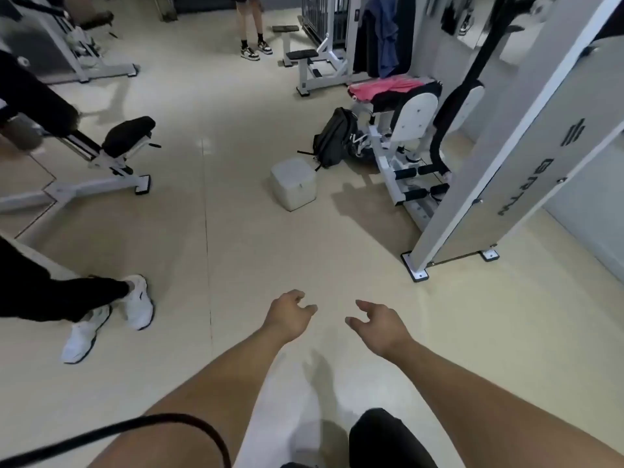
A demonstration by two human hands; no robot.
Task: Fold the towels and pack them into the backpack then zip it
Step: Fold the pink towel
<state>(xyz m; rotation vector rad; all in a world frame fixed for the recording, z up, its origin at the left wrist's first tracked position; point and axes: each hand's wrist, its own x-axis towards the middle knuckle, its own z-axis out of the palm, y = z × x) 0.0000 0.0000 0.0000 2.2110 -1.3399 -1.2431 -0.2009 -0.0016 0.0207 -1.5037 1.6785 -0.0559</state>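
Note:
A dark grey backpack [332, 138] leans upright on the floor against a white gym machine, far ahead and to the right. On that machine's seat lie pink towels [385, 87] in a loose pile. My left hand [287, 315] and my right hand [380, 327] reach forward over the bare floor, side by side, fingers spread and curled, holding nothing. Both are well short of the backpack and the towels.
A pale cube stool [293, 184] stands just in front of the backpack. A tall white machine frame [506, 157] rises at the right. A bench [111, 153] stands at the left. A seated person's white shoes [111, 315] are at my left; another person [251, 25] stands far ahead.

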